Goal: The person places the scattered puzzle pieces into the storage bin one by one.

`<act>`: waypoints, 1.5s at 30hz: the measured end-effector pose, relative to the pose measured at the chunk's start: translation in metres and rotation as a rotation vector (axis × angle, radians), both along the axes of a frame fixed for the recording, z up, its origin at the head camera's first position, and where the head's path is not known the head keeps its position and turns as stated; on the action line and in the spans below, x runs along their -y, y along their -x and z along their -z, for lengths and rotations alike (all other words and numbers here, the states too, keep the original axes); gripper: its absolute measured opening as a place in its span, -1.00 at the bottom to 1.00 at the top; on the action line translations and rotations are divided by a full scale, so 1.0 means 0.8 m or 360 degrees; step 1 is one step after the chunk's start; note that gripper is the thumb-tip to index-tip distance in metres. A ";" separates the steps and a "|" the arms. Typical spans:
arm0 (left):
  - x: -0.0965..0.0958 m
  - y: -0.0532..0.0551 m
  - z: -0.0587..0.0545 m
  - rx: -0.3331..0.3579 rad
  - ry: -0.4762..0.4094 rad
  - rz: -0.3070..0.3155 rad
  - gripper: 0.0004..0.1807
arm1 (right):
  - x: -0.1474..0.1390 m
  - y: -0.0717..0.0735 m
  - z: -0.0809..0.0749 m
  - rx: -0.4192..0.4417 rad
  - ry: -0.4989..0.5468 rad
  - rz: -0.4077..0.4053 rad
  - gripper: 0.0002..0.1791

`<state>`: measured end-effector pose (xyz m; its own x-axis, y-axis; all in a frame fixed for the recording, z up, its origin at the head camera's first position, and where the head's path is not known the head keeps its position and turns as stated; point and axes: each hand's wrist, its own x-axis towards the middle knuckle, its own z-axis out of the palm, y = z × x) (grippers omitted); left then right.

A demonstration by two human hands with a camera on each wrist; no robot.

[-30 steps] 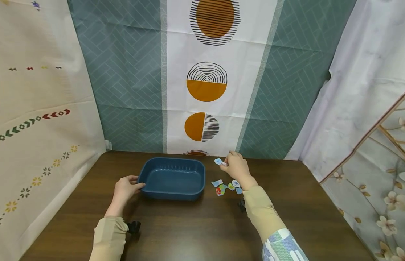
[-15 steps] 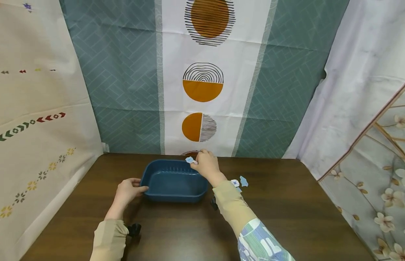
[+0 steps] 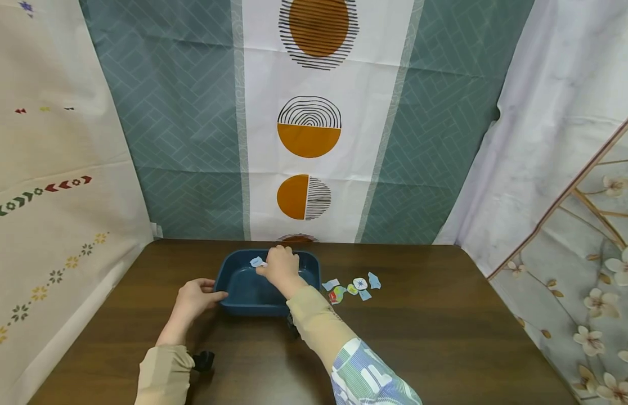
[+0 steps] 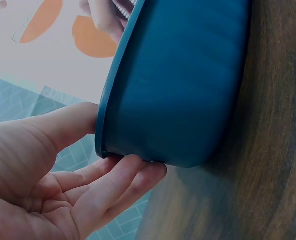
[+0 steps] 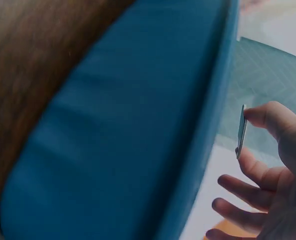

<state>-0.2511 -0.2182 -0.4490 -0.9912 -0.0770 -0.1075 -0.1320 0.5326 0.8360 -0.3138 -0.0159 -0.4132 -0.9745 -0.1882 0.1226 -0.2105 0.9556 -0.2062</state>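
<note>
My left hand [image 3: 192, 301] holds the left end of a blue plastic tray [image 3: 243, 309], thumb at the rim and fingers against the outer wall. In the left wrist view, the tray's side [image 4: 177, 90] stands above the wooden table. Over the tray, my right hand [image 3: 282, 270] pinches a small flat light-blue piece [image 3: 256, 262]. Seen edge-on in the right wrist view, that thin piece [image 5: 242, 131] sits between thumb and index finger, the other fingers spread. Right of the tray lie several similar flat pieces, among them a white one with a star mark [image 3: 360, 284] and a red-green one [image 3: 337, 295].
The dark wooden table [image 3: 420, 326] ends at the back against a green and white patterned cloth [image 3: 309, 169]. A cream cloth [image 3: 55, 253] hangs at the left and a floral curtain [image 3: 562, 270] at the right.
My right hand has carried the light-blue piece leftward from beside the tray to over it. The left hand still holds the tray's end. The head view has shifted slightly.
</note>
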 end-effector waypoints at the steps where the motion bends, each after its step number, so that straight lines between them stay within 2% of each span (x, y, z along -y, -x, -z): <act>1: 0.000 0.000 0.000 0.0000 0.0002 0.0000 -0.37 | 0.004 0.000 0.002 0.0003 -0.0006 0.0012 -0.55; 7: -0.002 0.002 -0.001 0.0000 0.0010 -0.0004 -0.39 | 0.018 -0.001 0.013 0.0054 -0.0025 0.0078 -0.52; 19: -0.004 0.000 -0.006 0.0022 0.0019 -0.0008 -0.37 | 0.050 0.006 0.033 0.0180 -0.0062 0.0094 -0.47; 24: -0.002 0.001 -0.006 0.0004 0.0019 -0.0011 -0.37 | 0.062 0.008 0.039 0.0218 -0.0030 0.0164 -0.47; 30: -0.003 0.005 -0.009 -0.0006 0.0056 -0.0001 -0.40 | 0.074 0.008 0.048 0.0291 -0.0073 0.0240 -0.39; 45: -0.005 0.004 -0.006 0.0023 0.0088 -0.0012 -0.39 | 0.089 0.005 0.068 0.0270 -0.0280 0.0274 -0.45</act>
